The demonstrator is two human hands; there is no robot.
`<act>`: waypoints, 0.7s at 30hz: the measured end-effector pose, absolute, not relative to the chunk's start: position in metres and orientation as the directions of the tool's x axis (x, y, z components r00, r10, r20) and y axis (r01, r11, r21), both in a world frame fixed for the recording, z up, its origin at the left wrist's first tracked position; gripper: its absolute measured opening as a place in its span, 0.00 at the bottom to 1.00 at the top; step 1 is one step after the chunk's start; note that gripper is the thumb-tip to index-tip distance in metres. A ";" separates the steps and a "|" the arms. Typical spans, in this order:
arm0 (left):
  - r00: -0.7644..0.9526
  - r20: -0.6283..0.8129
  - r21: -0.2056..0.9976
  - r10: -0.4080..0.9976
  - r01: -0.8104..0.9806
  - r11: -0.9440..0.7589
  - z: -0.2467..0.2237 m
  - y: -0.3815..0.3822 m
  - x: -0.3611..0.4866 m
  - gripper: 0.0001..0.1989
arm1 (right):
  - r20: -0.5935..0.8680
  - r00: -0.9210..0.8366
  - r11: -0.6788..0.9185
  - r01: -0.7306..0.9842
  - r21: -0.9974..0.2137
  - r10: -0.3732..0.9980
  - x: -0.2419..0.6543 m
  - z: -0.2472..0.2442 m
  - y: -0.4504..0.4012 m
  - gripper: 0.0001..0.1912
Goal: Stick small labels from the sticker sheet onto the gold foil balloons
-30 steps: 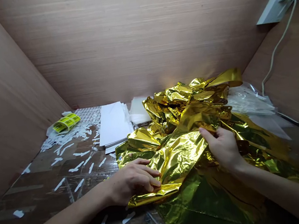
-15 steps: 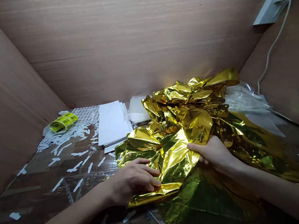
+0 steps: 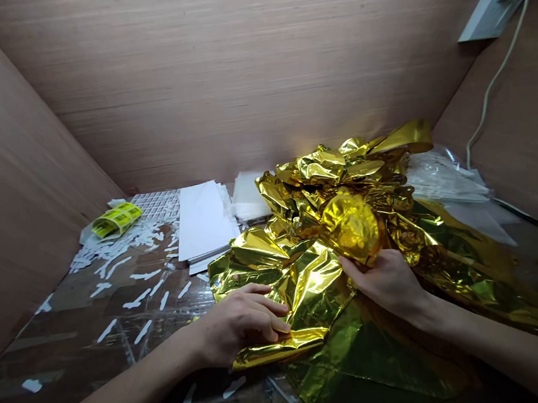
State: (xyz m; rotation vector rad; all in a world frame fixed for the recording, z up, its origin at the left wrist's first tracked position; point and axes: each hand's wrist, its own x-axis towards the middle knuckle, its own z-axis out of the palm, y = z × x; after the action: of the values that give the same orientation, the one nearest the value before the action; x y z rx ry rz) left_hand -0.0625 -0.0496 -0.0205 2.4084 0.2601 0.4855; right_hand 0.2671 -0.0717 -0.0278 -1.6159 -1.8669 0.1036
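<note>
Crumpled shiny gold foil [image 3: 310, 282] spreads over the middle and right of the dark table, heaped higher at the back. My left hand [image 3: 245, 318] rests on the foil's left part, fingers bent slightly and apart, pressing on it near a folded front edge. Near the centre, my right hand [image 3: 385, 285] grips the foil between thumb and fingers. A rounded, wrinkled bulge of foil stands up just behind that hand. The right fingertips are mostly hidden under the foil.
White sheets [image 3: 205, 220] are stacked behind the left hand. Beside them lie white scraps [image 3: 106, 254] and a yellow label roll [image 3: 117, 219]. Clear plastic bags [image 3: 446, 176] sit at the back right. A white power socket [image 3: 495, 11] with a cable hangs on the right wall.
The foil by my right hand has bunched into a rounded, wrinkled bulge where it was smoother. My right hand has turned slightly and closed further round it. My left hand is almost unmoved.
</note>
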 end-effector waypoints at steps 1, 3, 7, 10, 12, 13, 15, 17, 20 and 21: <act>0.911 0.278 0.642 0.306 0.061 -0.764 -0.021 -0.050 -0.063 0.04 | 0.454 -0.121 0.308 0.879 -0.364 0.883 0.269 -0.029 -0.072 0.18; 0.910 0.278 0.641 0.309 0.064 -0.765 -0.021 -0.049 -0.063 0.04 | 0.483 -0.299 0.437 0.876 -0.204 0.823 0.273 -0.031 -0.072 0.15; 0.912 0.271 0.643 0.309 0.068 -0.763 -0.020 -0.049 -0.064 0.04 | 0.549 -0.562 0.627 0.774 0.087 0.618 0.283 -0.031 -0.070 0.23; 0.913 0.269 0.644 0.306 0.066 -0.762 -0.019 -0.048 -0.064 0.04 | 0.585 -0.513 0.593 0.802 0.066 0.628 0.290 -0.030 -0.068 0.20; 0.915 0.264 0.644 0.307 0.070 -0.762 -0.020 -0.048 -0.064 0.06 | 0.578 -0.502 0.568 0.819 0.079 0.644 0.293 -0.031 -0.067 0.18; 0.917 0.259 0.645 0.305 0.071 -0.761 -0.020 -0.048 -0.064 0.06 | 0.564 -0.526 0.575 0.811 0.108 0.636 0.295 -0.032 -0.067 0.18; 0.921 0.250 0.648 0.299 0.070 -0.759 -0.021 -0.047 -0.065 0.08 | 0.524 -0.613 0.618 0.762 0.194 0.591 0.297 -0.033 -0.066 0.19; 0.923 0.245 0.649 0.296 0.071 -0.758 -0.023 -0.046 -0.066 0.10 | 0.482 -0.693 0.655 0.701 0.281 0.536 0.299 -0.033 -0.066 0.20; 0.920 0.255 0.650 0.298 0.065 -0.757 -0.025 -0.045 -0.067 0.10 | 0.421 -0.755 0.677 0.647 0.351 0.503 0.298 -0.030 -0.066 0.20; 0.917 0.266 0.650 0.297 0.057 -0.758 -0.025 -0.045 -0.067 0.10 | 0.399 -0.764 0.682 0.638 0.357 0.507 0.298 -0.029 -0.066 0.21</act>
State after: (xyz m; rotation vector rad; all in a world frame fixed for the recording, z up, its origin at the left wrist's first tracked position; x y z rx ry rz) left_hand -0.0667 -0.0452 -0.0251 2.4013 0.2511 0.4686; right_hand 0.2977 -0.0656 -0.0289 -0.9145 -2.6278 -0.7058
